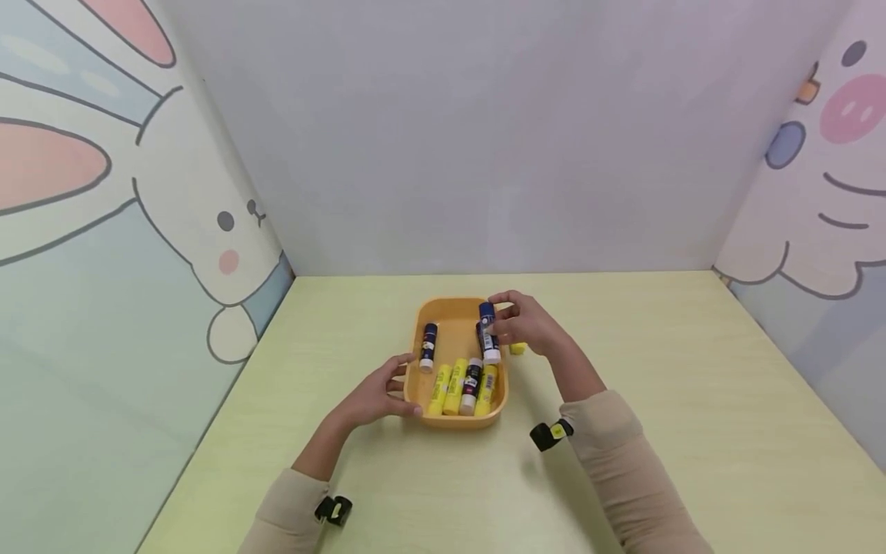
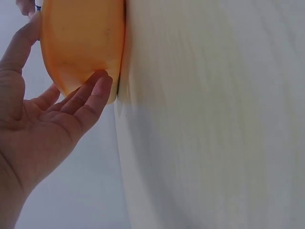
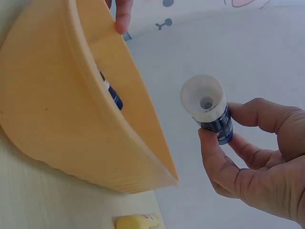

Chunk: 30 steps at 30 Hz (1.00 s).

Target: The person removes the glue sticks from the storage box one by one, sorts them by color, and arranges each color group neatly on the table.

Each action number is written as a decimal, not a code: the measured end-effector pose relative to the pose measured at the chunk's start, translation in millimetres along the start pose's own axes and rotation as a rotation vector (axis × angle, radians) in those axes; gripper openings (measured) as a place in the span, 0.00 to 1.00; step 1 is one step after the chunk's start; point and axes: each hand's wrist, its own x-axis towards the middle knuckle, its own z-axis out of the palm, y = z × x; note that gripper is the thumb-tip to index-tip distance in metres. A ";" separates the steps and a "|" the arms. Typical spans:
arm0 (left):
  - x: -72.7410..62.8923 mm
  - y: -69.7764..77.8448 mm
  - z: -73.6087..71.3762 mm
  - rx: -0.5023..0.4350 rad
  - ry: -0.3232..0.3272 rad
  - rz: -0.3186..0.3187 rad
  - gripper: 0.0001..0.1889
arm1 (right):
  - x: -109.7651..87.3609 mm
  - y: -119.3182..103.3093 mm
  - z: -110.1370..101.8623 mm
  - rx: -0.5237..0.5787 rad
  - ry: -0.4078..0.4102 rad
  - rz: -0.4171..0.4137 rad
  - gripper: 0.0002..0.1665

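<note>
A blue glue stick (image 1: pixel 489 335) with a white end is pinched in my right hand (image 1: pixel 526 322), over the right side of an orange plastic tray (image 1: pixel 455 422). In the right wrist view the glue stick's hollow white base (image 3: pixel 204 98) faces the camera. My left hand (image 1: pixel 374 394) holds the tray at its left side, thumb near the front corner and fingers against the outer wall. Inside, another blue glue stick (image 1: pixel 428 346) lies along the left wall. Yellow glue sticks (image 1: pixel 454 386) and a dark one (image 1: pixel 471 387) lie side by side at the front. A further dark stick is partly hidden beneath the held one.
A yellow object (image 1: pixel 517 348) lies on the table just right of the tray, partly behind my right hand. The pale table (image 1: pixel 692 400) meets a plain back wall (image 1: pixel 484 138). Side walls carry a cartoon rabbit (image 1: pixel 208 208) and a pig (image 1: pixel 841 177).
</note>
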 end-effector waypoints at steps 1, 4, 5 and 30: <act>0.7 0.8 0.4 0.003 0.001 0.000 0.49 | -2.3 2.0 -1.7 -0.001 0.008 0.004 0.34; 3.2 2.5 2.3 -0.002 -0.004 0.002 0.49 | -10.3 9.2 -7.8 0.012 0.018 0.005 0.34; 4.1 2.8 2.8 -0.005 -0.006 0.000 0.49 | -12.8 12.0 -9.4 0.015 0.023 0.008 0.34; -1.4 -1.5 0.1 -0.012 0.007 -0.011 0.49 | -40.5 75.9 -16.9 0.093 0.050 0.130 0.34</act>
